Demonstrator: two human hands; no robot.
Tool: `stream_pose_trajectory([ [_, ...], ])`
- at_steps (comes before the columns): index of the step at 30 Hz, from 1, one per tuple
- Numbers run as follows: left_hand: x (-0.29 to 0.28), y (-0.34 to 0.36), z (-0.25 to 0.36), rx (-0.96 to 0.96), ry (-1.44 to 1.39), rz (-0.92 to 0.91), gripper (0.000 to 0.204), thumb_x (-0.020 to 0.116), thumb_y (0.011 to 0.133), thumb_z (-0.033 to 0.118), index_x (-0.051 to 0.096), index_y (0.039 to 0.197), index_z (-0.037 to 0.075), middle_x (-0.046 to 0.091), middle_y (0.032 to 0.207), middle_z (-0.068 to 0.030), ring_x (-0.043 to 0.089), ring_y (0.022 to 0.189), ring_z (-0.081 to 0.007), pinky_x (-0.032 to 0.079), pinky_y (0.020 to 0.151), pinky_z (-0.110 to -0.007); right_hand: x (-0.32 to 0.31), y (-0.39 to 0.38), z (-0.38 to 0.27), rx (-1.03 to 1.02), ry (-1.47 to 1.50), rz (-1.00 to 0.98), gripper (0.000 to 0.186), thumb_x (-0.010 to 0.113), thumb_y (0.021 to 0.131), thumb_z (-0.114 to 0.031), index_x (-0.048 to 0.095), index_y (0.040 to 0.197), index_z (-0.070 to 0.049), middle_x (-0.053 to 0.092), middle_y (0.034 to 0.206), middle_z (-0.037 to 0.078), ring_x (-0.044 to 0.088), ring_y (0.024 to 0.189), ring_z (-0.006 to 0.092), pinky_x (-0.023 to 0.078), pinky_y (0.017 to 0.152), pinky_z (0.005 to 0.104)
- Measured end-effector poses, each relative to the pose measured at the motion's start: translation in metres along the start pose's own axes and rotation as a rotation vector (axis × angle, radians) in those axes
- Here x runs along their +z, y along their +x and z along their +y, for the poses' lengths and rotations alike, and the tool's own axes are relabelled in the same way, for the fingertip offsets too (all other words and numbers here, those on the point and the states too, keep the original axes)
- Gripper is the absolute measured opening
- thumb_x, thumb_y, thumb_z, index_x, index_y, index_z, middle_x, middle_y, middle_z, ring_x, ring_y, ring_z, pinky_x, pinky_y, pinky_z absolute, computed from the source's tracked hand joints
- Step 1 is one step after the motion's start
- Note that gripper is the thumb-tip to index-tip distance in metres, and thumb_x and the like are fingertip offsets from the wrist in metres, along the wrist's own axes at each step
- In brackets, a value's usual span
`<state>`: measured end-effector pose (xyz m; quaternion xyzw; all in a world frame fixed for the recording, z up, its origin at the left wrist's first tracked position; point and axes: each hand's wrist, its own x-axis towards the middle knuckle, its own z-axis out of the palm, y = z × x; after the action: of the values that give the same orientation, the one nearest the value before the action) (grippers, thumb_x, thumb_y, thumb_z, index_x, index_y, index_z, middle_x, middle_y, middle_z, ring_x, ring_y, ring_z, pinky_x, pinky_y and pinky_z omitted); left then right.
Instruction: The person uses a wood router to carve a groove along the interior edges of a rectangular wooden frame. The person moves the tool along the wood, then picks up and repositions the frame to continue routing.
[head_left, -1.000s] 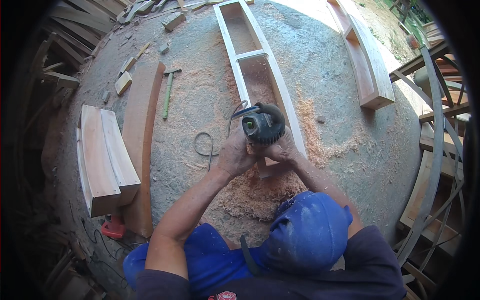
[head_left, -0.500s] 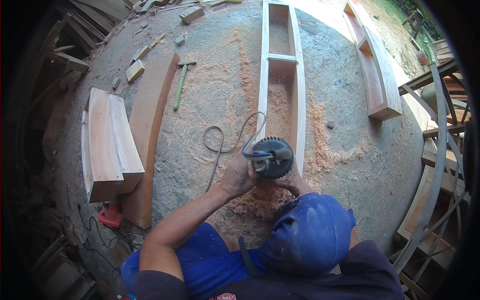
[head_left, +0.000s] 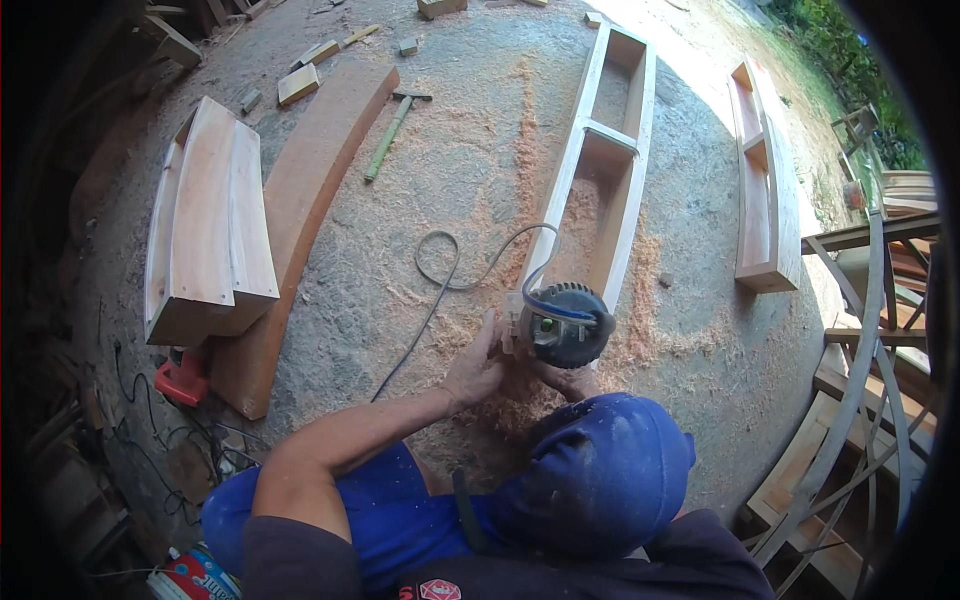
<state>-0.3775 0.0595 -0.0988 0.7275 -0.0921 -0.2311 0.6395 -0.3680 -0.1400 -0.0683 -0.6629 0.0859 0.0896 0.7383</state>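
Note:
A corded power tool that looks like a trim router [head_left: 566, 325], with a round ridged black top and a clear piece at its left side, is over the near end of a long pale wooden frame [head_left: 628, 210]. My left hand [head_left: 475, 372] is closed at the tool's left side by the clear piece. Under the tool's near edge, my right hand [head_left: 570, 382] grips it from below; most of its fingers are hidden. The grey cord [head_left: 440, 290] loops on the floor to the left. The tool's underside is out of sight.
On the left a curved wooden box piece [head_left: 210, 215] rests against a brown plank [head_left: 310, 210]. A green-handled hammer [head_left: 388, 145] lies beyond. Another frame [head_left: 768, 190] stands right, near stacked curved strips [head_left: 870, 400]. A red tool [head_left: 182, 378] sits lower left. Shavings cover the floor.
The view has shifted, so the frame and floor things sit differently. The router has tilted, showing its clear piece, and my left hand sits lower along its side.

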Motion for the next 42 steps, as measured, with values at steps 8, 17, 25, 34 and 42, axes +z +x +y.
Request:
stream_pose_trajectory([
  [8, 0.005, 0.001, 0.007, -0.018, 0.107, 0.018, 0.095, 0.063, 0.088, 0.019, 0.011, 0.165, 0.000, 0.065, 0.126, -0.0341, 0.066, 0.117, -0.0484, 0.053, 0.099, -0.050, -0.002, 0.003, -0.012, 0.004, -0.037, 0.048, 0.060, 0.092, 0.072, -0.011, 0.062, 0.124, -0.007, 0.067, 0.121, 0.009, 0.067, 0.111, 0.0234, 0.055, 0.096, 0.0359],
  [17, -0.001, -0.004, 0.026, 0.002, 0.206, 0.088, 0.091, 0.061, 0.083, 0.017, 0.022, 0.164, 0.002, 0.067, 0.125, -0.0315, 0.067, 0.115, -0.0465, 0.053, 0.099, -0.049, -0.009, 0.032, -0.005, -0.300, -0.421, 0.062, 0.052, 0.079, 0.088, -0.023, 0.059, 0.134, -0.009, 0.061, 0.132, 0.008, 0.058, 0.121, 0.0227, 0.046, 0.108, 0.0380],
  [25, -0.010, -0.004, 0.043, -0.063, 0.213, 0.035, 0.082, 0.058, 0.093, 0.026, 0.024, 0.164, 0.004, 0.069, 0.112, -0.0320, 0.071, 0.102, -0.0464, 0.055, 0.091, -0.050, -0.008, 0.063, -0.027, -0.494, -0.665, 0.109, 0.045, 0.074, 0.093, -0.023, 0.059, 0.134, -0.012, 0.061, 0.129, 0.006, 0.057, 0.120, 0.0215, 0.044, 0.109, 0.0376],
  [34, -0.010, 0.007, 0.048, -0.059, 0.274, 0.017, 0.084, 0.054, 0.104, 0.055, 0.029, 0.162, 0.000, 0.072, 0.116, -0.0277, 0.074, 0.102, -0.0384, 0.056, 0.089, -0.044, -0.016, 0.093, -0.048, -0.501, -0.808, 0.143, 0.041, 0.075, 0.087, -0.016, 0.061, 0.125, -0.013, 0.063, 0.116, 0.002, 0.061, 0.110, 0.0192, 0.049, 0.100, 0.0352],
  [42, -0.011, 0.016, 0.049, -0.020, 0.338, 0.115, 0.082, 0.058, 0.102, 0.054, 0.035, 0.161, 0.002, 0.073, 0.087, -0.0215, 0.074, 0.079, -0.0377, 0.056, 0.073, -0.046, -0.022, 0.127, -0.049, -0.421, -0.460, 0.086, 0.043, 0.078, 0.085, -0.017, 0.063, 0.126, -0.013, 0.066, 0.118, 0.002, 0.064, 0.113, 0.0186, 0.050, 0.103, 0.0359],
])
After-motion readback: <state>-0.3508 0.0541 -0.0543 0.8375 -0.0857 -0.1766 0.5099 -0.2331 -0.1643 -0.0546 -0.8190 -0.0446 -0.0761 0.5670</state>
